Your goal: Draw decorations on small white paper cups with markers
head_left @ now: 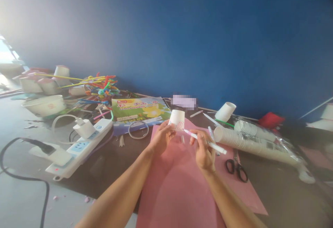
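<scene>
My left hand (pixel 161 138) grips a white paper cup (pixel 177 117) that is upside down and has a pink criss-cross pattern near its rim. In my right hand (pixel 204 151) is a white marker (pixel 214 146) with a pink tip end, which points at the patterned part of the cup; whether the tip touches it I cannot tell. Both hands are above pink paper (pixel 182 193) on the dark table. Black-handled scissors (pixel 236 169) lie on the paper to the right of my right hand.
Stacked paper cups (pixel 247 143) in plastic lie at the right, with a loose cup (pixel 225 111) behind. A power strip (pixel 80 148) with plugs and cables, a craft paper pack (pixel 140 112), a bowl (pixel 45 106) and colourful pipe cleaners (pixel 104 86) are at the left.
</scene>
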Tool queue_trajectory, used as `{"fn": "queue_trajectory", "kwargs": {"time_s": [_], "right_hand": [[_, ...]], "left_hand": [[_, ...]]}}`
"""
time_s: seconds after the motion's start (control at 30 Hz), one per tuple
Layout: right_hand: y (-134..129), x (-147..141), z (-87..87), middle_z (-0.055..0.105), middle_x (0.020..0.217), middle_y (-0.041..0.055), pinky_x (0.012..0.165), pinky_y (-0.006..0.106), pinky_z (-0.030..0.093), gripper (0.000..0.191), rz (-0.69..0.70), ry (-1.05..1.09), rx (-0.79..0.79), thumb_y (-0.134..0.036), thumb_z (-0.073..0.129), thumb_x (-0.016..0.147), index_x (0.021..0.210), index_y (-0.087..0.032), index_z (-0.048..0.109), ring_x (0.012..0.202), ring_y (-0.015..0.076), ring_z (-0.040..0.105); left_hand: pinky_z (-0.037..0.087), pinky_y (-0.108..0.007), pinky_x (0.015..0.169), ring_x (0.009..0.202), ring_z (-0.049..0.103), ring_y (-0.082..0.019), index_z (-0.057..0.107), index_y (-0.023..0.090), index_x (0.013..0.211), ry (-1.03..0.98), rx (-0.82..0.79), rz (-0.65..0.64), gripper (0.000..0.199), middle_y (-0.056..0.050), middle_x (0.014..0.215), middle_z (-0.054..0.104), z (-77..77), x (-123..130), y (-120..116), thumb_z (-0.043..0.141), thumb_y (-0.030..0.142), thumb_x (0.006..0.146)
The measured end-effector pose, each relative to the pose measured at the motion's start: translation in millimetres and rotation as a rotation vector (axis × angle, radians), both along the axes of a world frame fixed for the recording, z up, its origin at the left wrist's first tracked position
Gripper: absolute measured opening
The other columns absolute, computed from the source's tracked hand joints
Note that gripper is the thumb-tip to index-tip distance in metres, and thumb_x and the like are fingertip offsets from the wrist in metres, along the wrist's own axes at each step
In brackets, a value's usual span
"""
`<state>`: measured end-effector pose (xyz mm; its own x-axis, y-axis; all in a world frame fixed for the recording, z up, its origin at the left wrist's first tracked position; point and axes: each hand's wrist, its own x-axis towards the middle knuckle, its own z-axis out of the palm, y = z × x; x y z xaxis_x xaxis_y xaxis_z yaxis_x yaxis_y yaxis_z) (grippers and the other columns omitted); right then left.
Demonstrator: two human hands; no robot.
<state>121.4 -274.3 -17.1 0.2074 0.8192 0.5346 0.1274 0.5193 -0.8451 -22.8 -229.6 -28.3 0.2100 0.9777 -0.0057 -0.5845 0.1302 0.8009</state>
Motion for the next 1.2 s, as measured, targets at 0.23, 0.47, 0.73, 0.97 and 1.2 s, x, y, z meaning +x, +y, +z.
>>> {"fn": "queue_trajectory", "kwargs": {"time_s": [0.23,0.47,0.73,0.97,1.2], "right_hand": [[3.7,1.4,-6.7,0.052,0.06,-0.0026,0.064,0.029,0.041,0.029,0.004,0.074,-0.012,-0.039,0.046,0.092,0.088,-0.019,0.066,0.061,0.0126,0.051],[5.9,1.9,-11.5,0.053,0.06,-0.0029,0.061,0.028,0.041,0.024,0.046,0.159,-0.041,-0.038,0.051,0.09,0.088,-0.019,0.066,0.059,0.0122,0.051],[-0.6,-2.2,0.1,0.05,0.056,-0.0048,0.051,0.024,0.036,0.021,0.047,0.068,-0.068,-0.036,0.052,0.089,0.086,-0.018,0.063,0.05,0.0091,0.045],[5.3,-1.6,-7.0,0.051,0.059,-0.0057,0.06,0.026,0.042,0.016,-0.049,0.141,-0.074,-0.036,0.053,0.089,0.089,-0.02,0.057,0.058,0.011,0.05],[6.8,-7.4,1.1,0.062,0.077,-0.001,0.052,0.027,0.045,0.036,-0.141,0.198,-0.128,-0.044,0.044,0.093,0.12,-0.022,0.05,0.047,0.0089,0.05]], "left_hand": [[0.039,-0.035,0.093,0.102,0.059,-0.021,0.059,0.023,0.121,-0.006,0.028,-0.007,0.044,-0.009,0.112,0.065,-0.7,0.3,-0.6,0.064,0.033,0.078],[0.039,-0.035,0.092,0.101,0.06,-0.022,0.061,0.023,0.118,-0.021,0.033,-0.01,0.045,-0.009,0.111,0.066,1.5,-0.6,-0.6,0.068,0.034,0.075],[0.039,-0.035,0.092,0.104,0.059,-0.022,0.061,0.024,0.119,-0.025,0.038,-0.009,0.043,-0.009,0.113,0.065,-0.2,-0.2,-0.5,0.066,0.032,0.077],[0.038,-0.038,0.097,0.105,0.06,-0.023,0.06,0.023,0.119,-0.028,0.002,-0.015,0.046,-0.009,0.113,0.066,-1.0,-0.1,-0.8,0.069,0.034,0.075],[0.036,-0.038,0.099,0.107,0.06,-0.023,0.059,0.023,0.114,-0.043,-0.034,-0.032,0.04,-0.008,0.113,0.066,2.2,-0.1,-0.7,0.066,0.035,0.077]]}}
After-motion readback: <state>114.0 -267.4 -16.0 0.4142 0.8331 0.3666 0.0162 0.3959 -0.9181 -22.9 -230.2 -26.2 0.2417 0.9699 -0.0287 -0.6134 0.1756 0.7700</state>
